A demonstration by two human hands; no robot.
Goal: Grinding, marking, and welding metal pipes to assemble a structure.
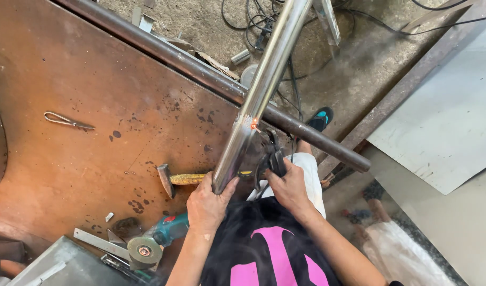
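Grinding a shiny round steel tube (264, 85), frame centre.
My left hand (208, 204) grips tube's near end; right hand (289, 185) closed round black angle grinder (269, 156), sparks at the seam.

both hands (208, 204) closed, arms extended forward

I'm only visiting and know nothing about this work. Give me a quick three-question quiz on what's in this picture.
1. True or false: the left hand grips the near end of the shiny steel tube.
2. Where does the small orange glow sit?
A. on the tube
B. on the hammer
C. on the floor
3. Which power tool lies on the rusty steel table left of the left hand?

Key: 1 true. 2 A. 3 the teal angle grinder. The right hand holds a dark tool beside the tube.
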